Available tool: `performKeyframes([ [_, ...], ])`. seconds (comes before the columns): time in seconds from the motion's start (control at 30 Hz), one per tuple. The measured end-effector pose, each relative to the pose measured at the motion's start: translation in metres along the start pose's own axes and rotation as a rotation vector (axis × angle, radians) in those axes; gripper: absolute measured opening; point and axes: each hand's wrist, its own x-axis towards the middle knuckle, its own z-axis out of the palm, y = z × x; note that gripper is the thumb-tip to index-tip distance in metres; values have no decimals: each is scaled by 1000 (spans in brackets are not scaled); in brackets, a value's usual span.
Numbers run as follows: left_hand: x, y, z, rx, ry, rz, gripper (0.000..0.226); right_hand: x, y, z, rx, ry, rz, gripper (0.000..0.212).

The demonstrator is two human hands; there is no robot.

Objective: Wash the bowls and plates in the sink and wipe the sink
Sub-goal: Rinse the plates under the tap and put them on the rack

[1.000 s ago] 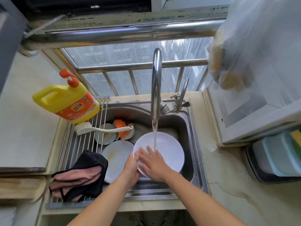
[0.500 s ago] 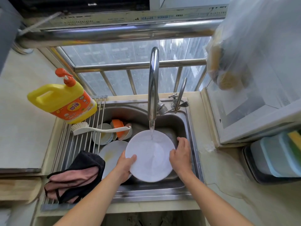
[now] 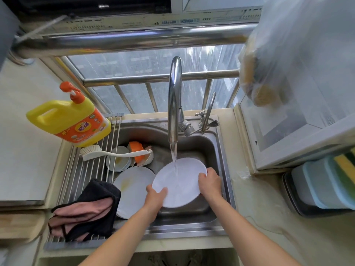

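Water (image 3: 174, 160) runs from the tall faucet (image 3: 174, 96) onto a white plate (image 3: 182, 181) held tilted over the steel sink (image 3: 221, 150) in the head view. The left hand (image 3: 156, 195) grips the plate's lower left rim, thumb lying on its face and fingers curled beneath; the right hand (image 3: 210, 182) clasps the right rim with fingers wrapped over the edge. Just left of it, a second white plate (image 3: 132, 189) with a yellowish smear lies in the sink, and behind that are a pale bowl (image 3: 119, 160) and an orange bowl (image 3: 136, 150). A white dish brush (image 3: 115, 153) spans from the roll-up rack (image 3: 80, 179) across those bowls. A black and pink cloth (image 3: 86, 210) is heaped on the rack, and a yellow detergent bottle (image 3: 71, 121) stands at its far end. Stacked containers (image 3: 322, 185) sit on the counter (image 3: 269, 217) at right.
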Motion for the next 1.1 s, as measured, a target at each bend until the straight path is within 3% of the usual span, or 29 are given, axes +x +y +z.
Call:
performKeyframes([
  [0.1, -15, -4, 18, 233, 58, -31, 58, -5, -7, 4, -10, 56, -52, 28],
  [0.2, -25, -13, 31, 479, -57, 20, 64, -13, -12, 11, -20, 103, -102, 26],
  [0.3, -25, -12, 38, 814, -156, 281, 55, -20, -11, 19, -14, 87, -121, 24],
  [0.4, -20, -4, 43, 908, -261, 518, 51, -25, -8, 24, -1, 28, -80, 27],
  [0.53, -1, 13, 37, 1105, -232, 672, 55, -25, -2, 24, 89, -95, -4, 25],
  [0.63, 13, 22, 20, 1124, -205, 665, 55, -24, 2, 21, 175, -142, 38, 22],
  [0.8, 27, 22, -14, 1226, -61, 490, 58, -21, 10, 20, 207, -139, 88, 21],
  [0.9, 27, 10, -28, 1078, 49, 355, 61, -20, 14, 21, 200, -109, 116, 23],
  [1.03, 11, 7, -28, 276, 67, 81, 61, -21, 14, 23, 217, -81, 140, 24],
  [1.1, 4, 5, -26, 320, 84, 41, 58, -21, 12, 26, 210, -50, 120, 22],
])
